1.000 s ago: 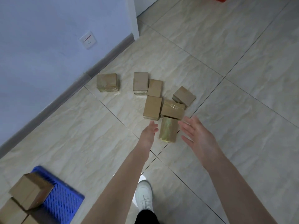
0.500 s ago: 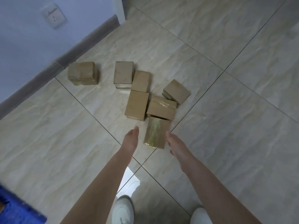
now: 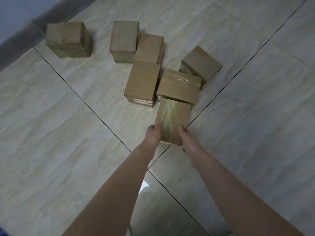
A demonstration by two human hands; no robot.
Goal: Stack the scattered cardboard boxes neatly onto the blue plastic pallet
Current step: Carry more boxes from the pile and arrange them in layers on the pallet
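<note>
**Head view: taped box clasped at both sides**

The box's sides hide most of each grip, so only the thumbs show plainly. A blue sliver sits at the frame's bottom-left corner (too little to call it the pallet). Blur softens the far boxes.

Seven cardboard boxes lie on the pale tiled floor. The floor meets a dark skirting board and a bluish wall at upper left. A lone box stands apart near the skirting, and five cluster mid-floor.

The taped box lies nearest, beside the crossing of the tile joints, its far end touching the cluster. The left hand holds its left side and the right hand its right side, thumbs on top.
</note>
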